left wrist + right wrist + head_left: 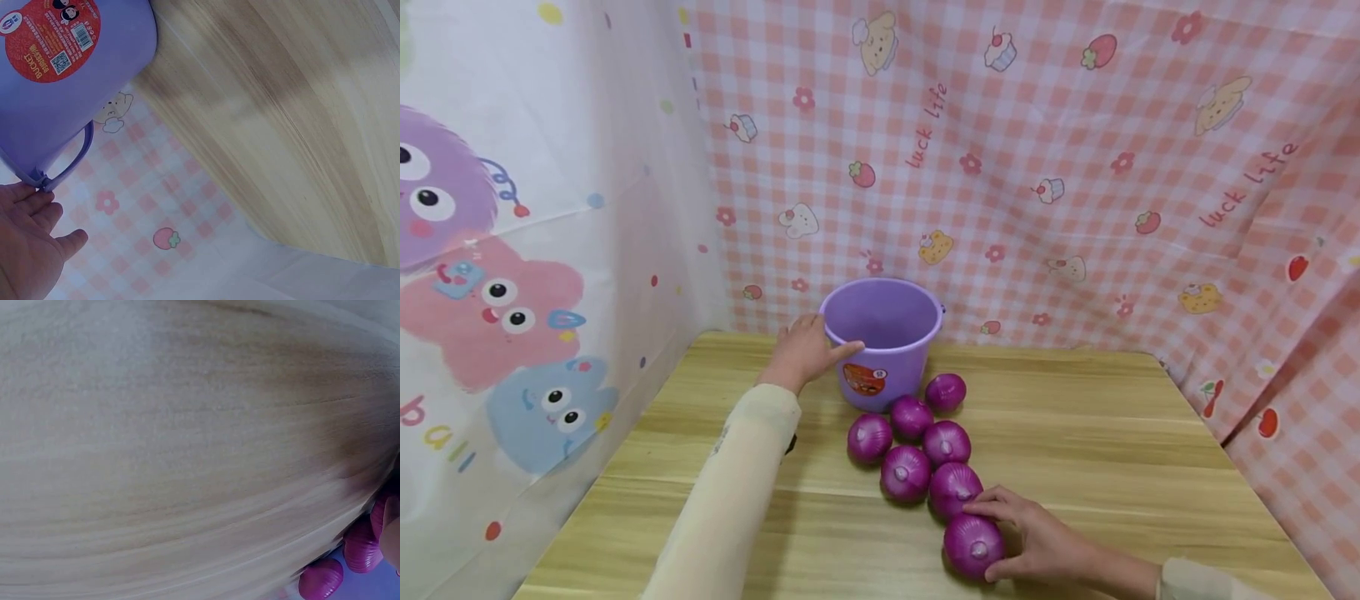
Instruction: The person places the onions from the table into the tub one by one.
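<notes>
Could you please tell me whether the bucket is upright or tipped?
Upright: the bucket stands base-down on the table, its opening facing up.

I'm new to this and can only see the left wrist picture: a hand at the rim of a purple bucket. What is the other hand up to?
Observer: The right hand has its fingers and thumb around a purple onion.

Visitor: Oh! Is that the only one out there?

Observer: No, six other onions lie on the wooden table, trailing from the bucket towards that hand.

Visitor: And are there any inside the bucket?

Observer: The head view shows only bare purple inner wall; I can't make out the bottom, so I can't say for sure.
</notes>
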`<state>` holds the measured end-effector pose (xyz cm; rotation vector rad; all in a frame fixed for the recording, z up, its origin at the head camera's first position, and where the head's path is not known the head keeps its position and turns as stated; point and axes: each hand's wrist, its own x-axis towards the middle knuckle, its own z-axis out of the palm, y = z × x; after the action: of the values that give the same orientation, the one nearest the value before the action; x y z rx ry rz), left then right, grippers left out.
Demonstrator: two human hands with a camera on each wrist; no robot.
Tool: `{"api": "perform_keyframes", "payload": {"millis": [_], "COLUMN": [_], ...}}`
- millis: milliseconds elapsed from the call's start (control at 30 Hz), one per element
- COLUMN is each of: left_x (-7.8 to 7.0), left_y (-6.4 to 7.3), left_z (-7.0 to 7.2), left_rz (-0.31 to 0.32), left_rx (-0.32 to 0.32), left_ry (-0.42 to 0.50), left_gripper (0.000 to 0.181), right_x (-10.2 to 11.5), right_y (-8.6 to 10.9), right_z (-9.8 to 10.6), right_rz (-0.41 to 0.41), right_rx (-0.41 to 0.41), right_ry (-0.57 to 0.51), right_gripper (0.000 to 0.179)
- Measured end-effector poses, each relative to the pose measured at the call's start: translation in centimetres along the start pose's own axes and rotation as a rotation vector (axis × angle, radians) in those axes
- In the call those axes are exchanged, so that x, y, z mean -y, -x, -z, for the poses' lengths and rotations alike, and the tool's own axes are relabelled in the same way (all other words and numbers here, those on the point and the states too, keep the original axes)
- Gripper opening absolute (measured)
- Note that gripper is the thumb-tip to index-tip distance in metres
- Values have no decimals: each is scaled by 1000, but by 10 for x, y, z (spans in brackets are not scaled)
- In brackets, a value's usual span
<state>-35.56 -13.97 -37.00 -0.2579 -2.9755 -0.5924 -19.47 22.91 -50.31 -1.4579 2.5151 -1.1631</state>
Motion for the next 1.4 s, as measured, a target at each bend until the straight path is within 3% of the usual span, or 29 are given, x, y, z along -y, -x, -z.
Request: {"api": "perform_keyframes", "payload": {"millis": [167,500,700,833,967,1167,1400], "left_x": [0,-1,-2,-1,-1,-1,-2], "left_y": [0,0,1,1,2,2,1], "left_z": [0,0,1,0,0,1,1], "left_rz": [0,1,8,1,-5,-2,-3], "left_rx": [0,10,14,8,-3,-1,-4], "left_ry": [-1,10,4,0,3,0,6], "left_gripper": [99,98,101,100,98,99,97], "right_x": [1,2,8,11,15,14,-8], "right_y": [1,2,-10,-23,-42,-82,-123], "right_z": [-2,-2,10,20,33,57,84], "right_rz": [-30,-79,-78,-109,-214,-303,-471], "right_rx": [-15,-53,-143,-171,-211,-373,-523], "right_ry": [-46,-249,-153,-168,-241,-323,-339], "right_gripper": [66,65,65,65,65,65,69]}}
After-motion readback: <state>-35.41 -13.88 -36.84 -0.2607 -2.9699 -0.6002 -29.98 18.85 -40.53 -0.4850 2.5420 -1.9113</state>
